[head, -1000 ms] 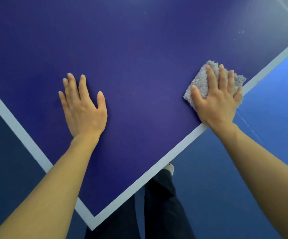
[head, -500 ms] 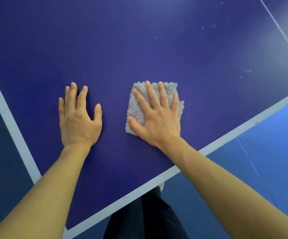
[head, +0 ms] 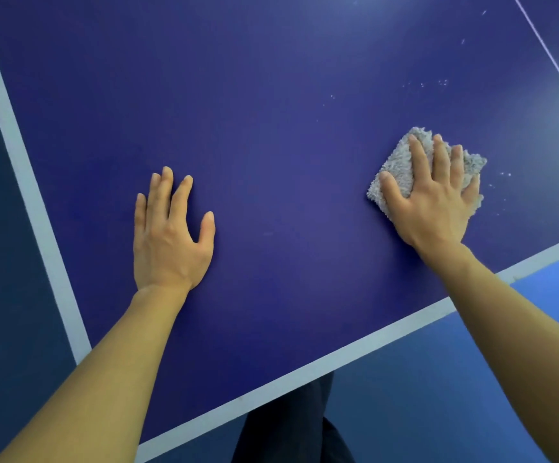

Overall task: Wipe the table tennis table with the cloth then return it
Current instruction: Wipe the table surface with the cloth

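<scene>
A folded grey fluffy cloth (head: 398,162) lies on the dark blue table tennis table (head: 271,128), on the right side. My right hand (head: 435,198) presses flat on top of the cloth with straight, spread fingers and covers most of it. Further left, my left hand (head: 168,235) rests palm down on the bare tabletop with its fingers straight. Small white specks (head: 505,175) dot the surface just right of the cloth, and more lie further back.
White border lines run along the table's left edge (head: 27,182) and its near edge (head: 305,372), meeting at a corner at the bottom left. A thin white centre line (head: 552,58) crosses the top right. Blue floor (head: 472,379) and my dark trouser legs (head: 291,426) show below the table.
My right hand slid the cloth left toward my left hand, then back to the right. The view shifted, and my left hand stayed flat on the table.
</scene>
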